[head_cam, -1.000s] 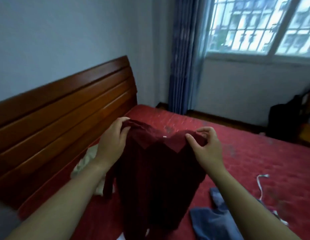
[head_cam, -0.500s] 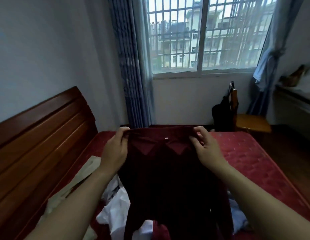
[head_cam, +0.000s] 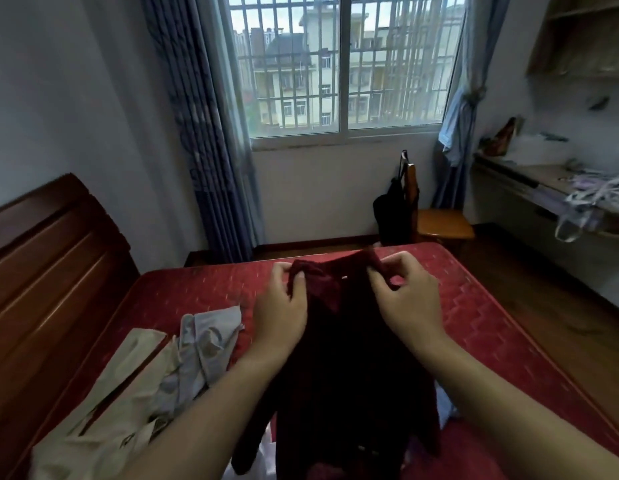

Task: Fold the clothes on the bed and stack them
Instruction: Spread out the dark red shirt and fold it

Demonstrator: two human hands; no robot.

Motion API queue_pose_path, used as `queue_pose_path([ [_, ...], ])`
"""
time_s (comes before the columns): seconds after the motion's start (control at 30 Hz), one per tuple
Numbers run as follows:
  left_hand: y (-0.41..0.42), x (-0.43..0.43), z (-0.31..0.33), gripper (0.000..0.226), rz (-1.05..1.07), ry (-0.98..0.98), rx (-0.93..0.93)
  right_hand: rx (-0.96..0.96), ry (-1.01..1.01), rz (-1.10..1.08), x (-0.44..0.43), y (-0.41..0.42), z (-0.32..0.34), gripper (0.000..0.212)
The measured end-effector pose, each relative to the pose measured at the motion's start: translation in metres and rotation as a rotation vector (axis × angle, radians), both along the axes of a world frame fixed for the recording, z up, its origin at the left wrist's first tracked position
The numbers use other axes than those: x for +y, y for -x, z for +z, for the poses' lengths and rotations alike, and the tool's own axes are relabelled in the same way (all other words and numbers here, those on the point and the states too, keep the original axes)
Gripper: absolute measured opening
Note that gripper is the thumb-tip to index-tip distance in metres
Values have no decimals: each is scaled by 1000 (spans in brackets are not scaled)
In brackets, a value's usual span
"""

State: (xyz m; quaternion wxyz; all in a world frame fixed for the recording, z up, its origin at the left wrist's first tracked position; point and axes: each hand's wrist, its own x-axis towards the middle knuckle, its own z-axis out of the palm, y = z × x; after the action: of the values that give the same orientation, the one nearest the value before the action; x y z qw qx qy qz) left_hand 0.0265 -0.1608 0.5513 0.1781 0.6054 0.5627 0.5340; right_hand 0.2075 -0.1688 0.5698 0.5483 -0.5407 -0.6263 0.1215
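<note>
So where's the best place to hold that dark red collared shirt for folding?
Probably at the shoulders, either side of the collar, coming over the top edge. The left hand and right hand pinch the dark red collared shirt there, and its body hangs flat below.

Light source: daylight from the barred window (head_cam: 339, 64) beyond the fingers (head_cam: 408, 268) — the only bright area.
Room: dim and bluish either side of the fingers.
Shadows: the maroon shirt (head_cam: 342, 358) below the fingers is almost black, its folds lost.
Distortion: wide-angle bend — curtains (head_cam: 204, 133) and headboard (head_cam: 52, 271) lean.
Sharpness: soft overall.
</note>
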Motion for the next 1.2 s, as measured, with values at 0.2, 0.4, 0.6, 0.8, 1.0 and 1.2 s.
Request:
queue_pose_path([
  [0.2, -24, 5, 12, 7, -354, 91, -198, -64, 51, 388, -16, 18, -3, 30],
  [0.4, -18, 19, 49, 14, -518, -105, -160, 42, -36, 189, -5, -16, 24, 47],
  [0.6, -13, 14, 89, 12, -523, -195, -123, 190, -60, 407, 11, 18, 62, 29],
  [0.8, 3, -10, 25, 26, -317, -99, -240, -17, -205, 331, 10, 27, 54, 14],
  [1.0, -20, -36, -54, 26, -257, 64, -225, -76, -131, 325, 9, 15, 32, 22],
  [1.2, -59, -47, -99, 16, -148, 87, -251, -7, -113, 268, 10, -29, 14, 11],
])
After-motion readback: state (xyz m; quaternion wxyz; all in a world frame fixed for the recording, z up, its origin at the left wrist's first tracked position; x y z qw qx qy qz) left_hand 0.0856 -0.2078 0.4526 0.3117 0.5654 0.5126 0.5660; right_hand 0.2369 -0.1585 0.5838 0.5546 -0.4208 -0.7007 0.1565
